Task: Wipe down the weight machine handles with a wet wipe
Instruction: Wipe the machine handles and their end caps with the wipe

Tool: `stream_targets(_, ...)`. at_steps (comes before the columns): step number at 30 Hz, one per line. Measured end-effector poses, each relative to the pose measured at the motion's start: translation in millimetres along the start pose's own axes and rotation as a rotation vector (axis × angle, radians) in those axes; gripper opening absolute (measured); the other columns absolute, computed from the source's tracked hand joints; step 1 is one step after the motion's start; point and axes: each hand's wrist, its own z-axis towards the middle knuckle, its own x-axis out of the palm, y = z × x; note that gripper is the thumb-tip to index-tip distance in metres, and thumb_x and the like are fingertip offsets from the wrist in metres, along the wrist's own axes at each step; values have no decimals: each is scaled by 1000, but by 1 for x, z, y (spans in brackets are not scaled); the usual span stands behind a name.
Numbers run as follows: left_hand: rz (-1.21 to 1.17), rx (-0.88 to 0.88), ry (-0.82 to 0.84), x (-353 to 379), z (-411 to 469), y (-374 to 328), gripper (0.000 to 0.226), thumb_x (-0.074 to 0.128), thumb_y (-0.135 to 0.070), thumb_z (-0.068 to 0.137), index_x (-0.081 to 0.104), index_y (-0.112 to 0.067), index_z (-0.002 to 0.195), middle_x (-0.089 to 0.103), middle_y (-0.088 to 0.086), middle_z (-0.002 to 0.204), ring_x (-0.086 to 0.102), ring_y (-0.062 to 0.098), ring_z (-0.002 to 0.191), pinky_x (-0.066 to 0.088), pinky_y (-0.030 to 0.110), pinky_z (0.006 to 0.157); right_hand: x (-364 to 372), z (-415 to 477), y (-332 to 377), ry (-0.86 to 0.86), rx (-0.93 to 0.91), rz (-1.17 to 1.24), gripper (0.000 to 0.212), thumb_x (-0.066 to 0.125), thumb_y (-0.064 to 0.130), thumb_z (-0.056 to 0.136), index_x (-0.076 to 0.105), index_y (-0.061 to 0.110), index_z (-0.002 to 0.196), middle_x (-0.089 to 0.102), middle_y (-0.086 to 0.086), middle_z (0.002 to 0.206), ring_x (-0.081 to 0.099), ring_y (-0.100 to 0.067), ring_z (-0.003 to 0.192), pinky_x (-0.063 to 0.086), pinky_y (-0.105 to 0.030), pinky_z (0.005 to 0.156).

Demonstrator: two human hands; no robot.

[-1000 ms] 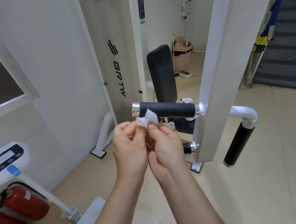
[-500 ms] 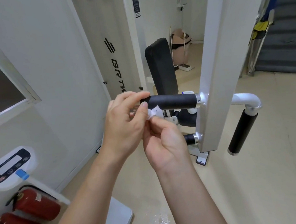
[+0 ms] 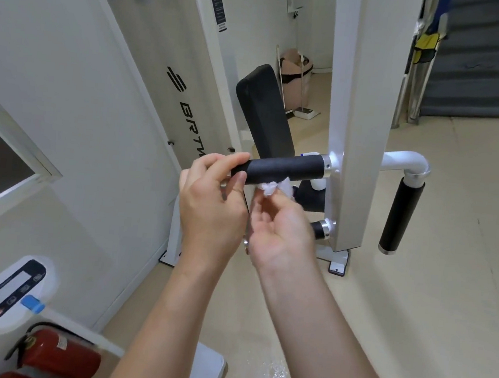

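A horizontal black foam handle juts left from the white upright post of the weight machine. My left hand grips the handle's free end, fingers curled over the top. My right hand is palm up just below the handle and pinches a crumpled white wet wipe against its underside. A second black handle hangs vertically from a white elbow tube at the right of the post. A short black stub sticks out lower on the post.
A black back pad stands behind the handle. The white shroud marked BRTW fills the left. Red fire extinguishers and a white scale console sit at bottom left. Open beige floor lies to the right.
My left hand let go of the wipe and took hold of the handle's end. My right hand carried the wipe up under the handle, further right along it.
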Motion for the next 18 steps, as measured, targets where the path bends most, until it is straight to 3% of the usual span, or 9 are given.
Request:
stream_targets(3,22,-9,11,-1,3,0,29,60,-9,89,70,-28,107,59,-6,105,46,13,102,33,1,77,4,-5,-16,29,101,-59,28,52,2,93,60,0,120,67,-21,113,68,-29,99,59,-32,71)
stream_targets(7,85,41,35,-3,4,0,29,57,-11,91,69,-30,110,60,-5,104,45,16,97,38,13,76,7,-6,-1,11,68,-92,19,51,-8,91,62,-1,105,63,-17,101,62,-17,74,57,-20,56)
stream_targets(9,142,90,29,-3,3,-1,28,57,-12,91,68,-29,112,59,-6,102,43,15,94,34,10,74,6,-4,12,-21,26,-37,17,51,-12,89,60,2,93,61,-17,108,61,-18,77,55,-18,54)
stream_targets(11,195,126,30,-2,3,-2,29,57,-12,92,66,-29,113,58,-6,103,40,14,92,32,13,72,6,-3,29,-36,-18,13,17,51,-13,89,59,2,92,60,-17,108,62,-19,83,55,-18,56)
stream_targets(15,227,125,24,1,4,-2,29,56,-10,92,65,-26,115,58,-1,105,37,13,93,32,21,76,5,-2,55,-95,-133,101,8,54,-10,90,57,-4,91,64,-18,102,64,-21,96,55,-23,77)
stream_targets(18,222,92,-4,3,3,-4,30,55,-7,91,66,-24,113,58,0,106,36,13,93,30,19,76,5,1,48,-91,-139,149,10,57,-8,88,60,-1,95,64,-15,105,64,-16,92,55,-20,73)
